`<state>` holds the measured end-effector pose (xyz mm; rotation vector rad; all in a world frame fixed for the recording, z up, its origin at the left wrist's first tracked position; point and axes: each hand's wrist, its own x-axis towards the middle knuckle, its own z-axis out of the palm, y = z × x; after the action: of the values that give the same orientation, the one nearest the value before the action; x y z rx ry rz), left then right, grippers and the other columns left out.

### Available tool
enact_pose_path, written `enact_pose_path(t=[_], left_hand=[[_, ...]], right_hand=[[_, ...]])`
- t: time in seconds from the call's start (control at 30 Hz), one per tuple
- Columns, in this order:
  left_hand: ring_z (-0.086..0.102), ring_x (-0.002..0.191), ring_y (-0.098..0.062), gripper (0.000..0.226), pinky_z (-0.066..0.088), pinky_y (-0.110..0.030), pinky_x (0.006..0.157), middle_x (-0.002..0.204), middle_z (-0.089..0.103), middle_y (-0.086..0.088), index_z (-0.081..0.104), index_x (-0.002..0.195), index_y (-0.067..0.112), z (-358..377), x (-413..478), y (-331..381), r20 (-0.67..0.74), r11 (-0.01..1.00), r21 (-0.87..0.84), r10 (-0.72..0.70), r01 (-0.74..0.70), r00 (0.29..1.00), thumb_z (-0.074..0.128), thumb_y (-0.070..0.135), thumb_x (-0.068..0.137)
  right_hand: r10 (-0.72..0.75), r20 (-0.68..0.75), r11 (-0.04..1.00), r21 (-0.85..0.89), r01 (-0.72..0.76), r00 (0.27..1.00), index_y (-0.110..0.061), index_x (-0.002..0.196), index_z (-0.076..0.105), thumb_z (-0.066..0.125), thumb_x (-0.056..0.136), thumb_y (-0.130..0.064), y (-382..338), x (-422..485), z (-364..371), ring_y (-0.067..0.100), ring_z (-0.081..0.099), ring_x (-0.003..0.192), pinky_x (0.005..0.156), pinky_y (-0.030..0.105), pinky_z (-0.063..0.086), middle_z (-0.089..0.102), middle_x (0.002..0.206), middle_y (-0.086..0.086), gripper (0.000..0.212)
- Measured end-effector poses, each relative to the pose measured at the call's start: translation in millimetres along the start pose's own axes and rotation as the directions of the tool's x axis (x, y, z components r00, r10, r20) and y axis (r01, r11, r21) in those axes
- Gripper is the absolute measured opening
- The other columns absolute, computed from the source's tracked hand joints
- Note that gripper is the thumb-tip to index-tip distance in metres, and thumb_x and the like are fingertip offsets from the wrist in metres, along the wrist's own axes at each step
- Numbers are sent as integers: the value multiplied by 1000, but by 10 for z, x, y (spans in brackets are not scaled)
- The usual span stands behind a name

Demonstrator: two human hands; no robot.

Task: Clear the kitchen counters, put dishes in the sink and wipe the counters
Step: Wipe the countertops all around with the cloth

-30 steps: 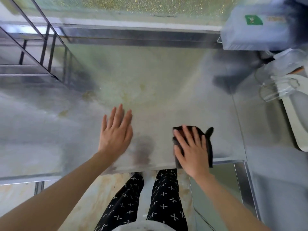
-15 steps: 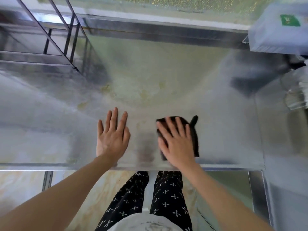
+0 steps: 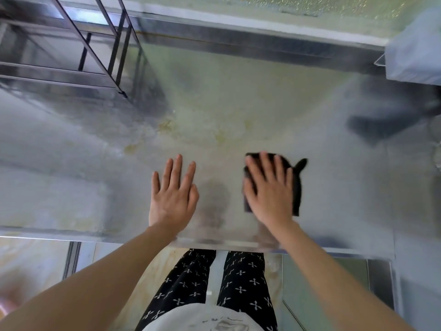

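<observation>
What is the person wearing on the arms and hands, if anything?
The left arm and right arm are bare, no sleeves in view. The left hand and right hand have no gloves, rings or watch; the right one is slightly blurred.

A dark metal rack (image 3: 71,23) stood there; behind it ran a speckled greenish wall (image 3: 262,3), far right of it a grey box (image 3: 415,56), below it beige marbled floor (image 3: 31,259)

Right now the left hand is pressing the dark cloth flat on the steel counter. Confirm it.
Wrong hand. The head view shows the right hand pressing the dark cloth flat on the steel counter; the left hand lies flat on the metal beside it, holding nothing.
</observation>
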<state>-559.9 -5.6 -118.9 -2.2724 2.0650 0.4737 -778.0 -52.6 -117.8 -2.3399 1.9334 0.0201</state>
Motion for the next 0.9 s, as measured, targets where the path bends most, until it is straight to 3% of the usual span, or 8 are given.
enact_pose_path(t=[0.13,0.23,0.37,0.57,0.67,0.77,0.83,0.9], left_hand=[[2,145,-22,55,5,-48,114,157,7,-5,10,148,27,11,6,-5,-6,1000,3,6,-6,1000,18,38,95],[6,144,-23,55,7,-49,113,157,11,-6,13,148,26,22,5,-13,-17,1000,5,12,-12,1000,21,37,95],[10,144,-25,55,12,-52,112,156,14,-8,17,147,25,28,10,-15,-30,1000,5,24,-24,999,24,36,94],[8,144,-24,55,10,-51,113,156,14,-8,16,147,25,37,4,-20,-35,1000,6,27,-27,999,24,36,94],[9,144,-24,54,9,-49,113,156,14,-8,18,147,25,23,12,-19,-28,999,22,26,-25,999,23,37,94],[8,143,-24,54,3,-46,112,156,14,-8,20,147,25,7,19,-20,-25,999,28,29,-28,999,24,37,94],[11,143,-25,54,5,-47,112,155,17,-9,24,146,24,3,20,-24,-26,999,25,27,-27,999,27,36,93],[15,142,-26,54,8,-47,111,154,20,-9,28,145,24,6,13,-11,-36,1000,19,22,-21,999,29,35,92]], right_hand=[[318,-29,945,87,-315,947,-28,146,30,31,96,-41,-159,150,8,39,21,140,110,60,17,24,155,8,52],[77,-14,995,63,-76,997,-29,146,31,33,96,-43,-564,-97,33,37,22,140,111,57,17,26,154,6,51],[-258,32,966,27,258,965,-34,143,33,35,93,-46,-285,143,14,33,25,140,110,55,23,30,153,1,51],[296,-54,950,123,-288,954,-27,146,32,33,95,-40,-271,876,-19,40,19,140,109,61,15,24,155,9,52],[-12,-84,996,91,20,996,-27,143,38,38,95,-40,-658,701,26,40,27,138,108,59,19,32,152,8,50],[-304,-36,950,70,305,952,-31,143,37,38,95,-42,-559,694,20,35,27,139,109,56,20,32,152,3,49],[-326,-36,944,38,327,945,-33,143,37,37,95,-43,-348,874,1,33,27,139,110,56,20,31,152,1,49],[-173,-40,984,29,174,984,-32,143,35,35,94,-42,-209,1106,-29,34,25,140,110,56,18,29,153,2,49]])
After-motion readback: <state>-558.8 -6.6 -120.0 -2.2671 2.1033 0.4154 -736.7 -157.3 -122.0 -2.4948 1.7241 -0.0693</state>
